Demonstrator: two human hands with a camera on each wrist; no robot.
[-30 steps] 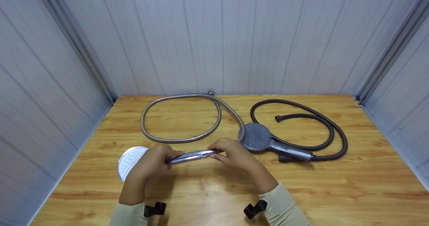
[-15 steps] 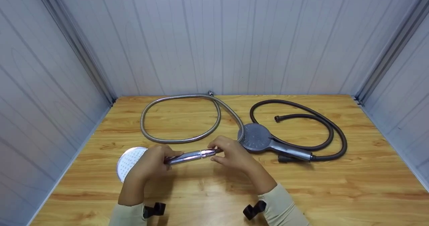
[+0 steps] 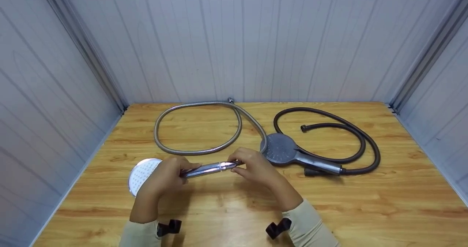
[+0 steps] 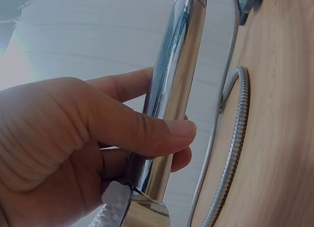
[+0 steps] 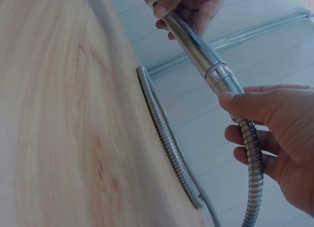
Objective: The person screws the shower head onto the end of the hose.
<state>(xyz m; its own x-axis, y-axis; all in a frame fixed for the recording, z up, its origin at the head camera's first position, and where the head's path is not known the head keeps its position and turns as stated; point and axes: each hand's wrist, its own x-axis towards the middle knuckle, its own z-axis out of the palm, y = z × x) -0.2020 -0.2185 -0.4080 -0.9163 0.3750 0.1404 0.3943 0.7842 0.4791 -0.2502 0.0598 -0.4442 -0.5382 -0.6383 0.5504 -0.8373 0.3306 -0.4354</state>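
My left hand (image 3: 166,175) grips the chrome handle (image 3: 204,170) of a shower head with a round white nozzle face (image 3: 142,174). In the left wrist view, the thumb lies across the handle (image 4: 171,84) and the other fingers wrap behind it. My right hand (image 3: 254,168) pinches the chrome hose nut (image 5: 223,82) at the handle's end. Its thumb presses on the nut's lower part, with fingers curled by the ribbed metal hose (image 5: 252,173). The nut sits against the handle end; whether its thread is engaged is hidden. Both hands hold the assembly above the table.
The silver hose (image 3: 199,152) loops across the wooden table (image 3: 219,217) and crosses a grey shower head (image 3: 279,149). A dark hose (image 3: 374,148) coils at the right, its free end (image 3: 304,128) inside the loop. Pale panel walls (image 3: 241,42) enclose the back and sides.
My right fingers have shifted slightly at the hose nut. The left hand keeps its hold on the handle, and the things on the table have stayed where they were.
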